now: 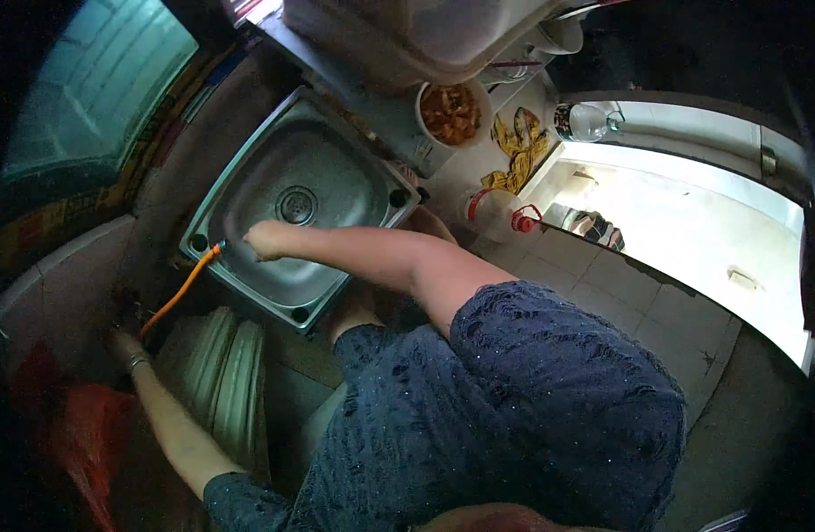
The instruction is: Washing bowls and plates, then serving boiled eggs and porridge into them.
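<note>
Orange hose (184, 285) runs from the dim corner left of the steel sink (239, 173) up over its rim. The left hand (124, 341) sits low at the hose's far end, likely at a tap; its grip is too dark to tell. The right hand (264, 239) is curled narrow over the basin, just beside the hose's mouth, probably steadying it. Beyond the sink, a bowl of orange food (450, 113) and a yellow cloth (518, 146) rest on the desk (461, 173).

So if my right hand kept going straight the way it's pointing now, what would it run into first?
Probably the end of the orange hose at the left rim of the steel sink. Your right hand, closed in a fist, points left toward it, though depth there is hard to judge.
</note>
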A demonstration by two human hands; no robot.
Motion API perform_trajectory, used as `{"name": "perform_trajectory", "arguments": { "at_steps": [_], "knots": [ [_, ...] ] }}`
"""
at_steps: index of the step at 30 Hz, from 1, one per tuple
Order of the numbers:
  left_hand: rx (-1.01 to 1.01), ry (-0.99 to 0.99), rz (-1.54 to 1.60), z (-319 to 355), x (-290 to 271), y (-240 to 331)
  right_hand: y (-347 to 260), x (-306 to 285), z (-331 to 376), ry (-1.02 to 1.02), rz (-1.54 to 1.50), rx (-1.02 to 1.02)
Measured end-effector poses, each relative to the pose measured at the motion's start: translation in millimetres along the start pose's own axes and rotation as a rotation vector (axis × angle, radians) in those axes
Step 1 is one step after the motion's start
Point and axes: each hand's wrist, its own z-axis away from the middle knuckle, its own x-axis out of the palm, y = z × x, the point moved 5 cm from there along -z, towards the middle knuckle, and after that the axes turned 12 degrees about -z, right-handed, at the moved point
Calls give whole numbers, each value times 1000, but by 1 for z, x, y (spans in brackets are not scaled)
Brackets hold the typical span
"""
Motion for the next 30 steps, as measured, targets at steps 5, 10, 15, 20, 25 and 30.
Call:
{"name": "perform_trajectory", "arguments": {
  "at_steps": [5,10,15,20,25,30],
  "knots": [
    [105,382,-347,63,27,97,-33,-16,46,-140,164,-63],
    [365,356,-87,150,54,176,-66,-46,100,-291,-640,-295],
    [171,43,-15,218,94,183,-76,-87,153,-179,120,-374],
    [-61,-119,-219,299,124,206,-90,-121,198,-90,252,-514],
    [-62,-205,-179,344,124,255,-116,-137,261,-145,210,-1041],
    [-32,-2,-29,373,98,301,-122,-156,305,-351,333,-838]
  ]
}}
